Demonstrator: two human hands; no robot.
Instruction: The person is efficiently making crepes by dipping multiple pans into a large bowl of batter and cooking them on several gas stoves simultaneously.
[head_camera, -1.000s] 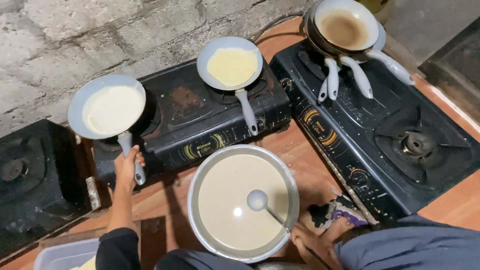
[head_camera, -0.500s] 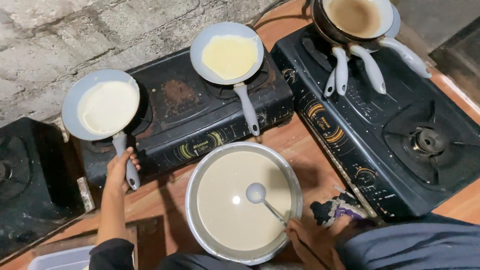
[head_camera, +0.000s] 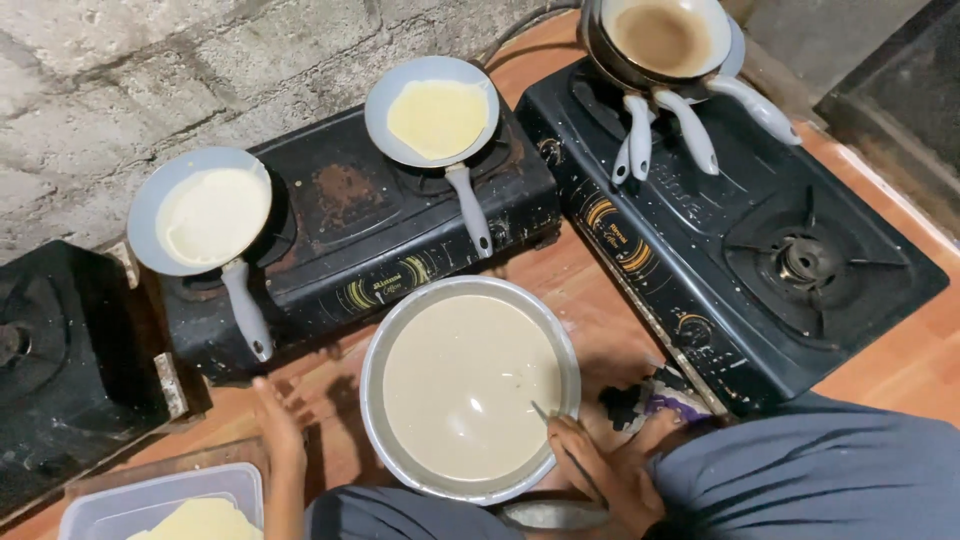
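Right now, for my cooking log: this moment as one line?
left hand free by pan handle | right hand holds ladle handle | ladle sunk in batter bowl | two pans cooking

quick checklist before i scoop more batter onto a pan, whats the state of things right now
1. Right hand on the ladle handle: ok.
2. Ladle bowl loaded: cannot tell, it is sunk in the batter.
3. Batter bowl well filled: ok.
4. Left hand free, off the left pan's handle: ok.
5. An empty pan on the middle stove: not ok, left pan and middle pan both hold crepes.
6. Burners lit: cannot tell.
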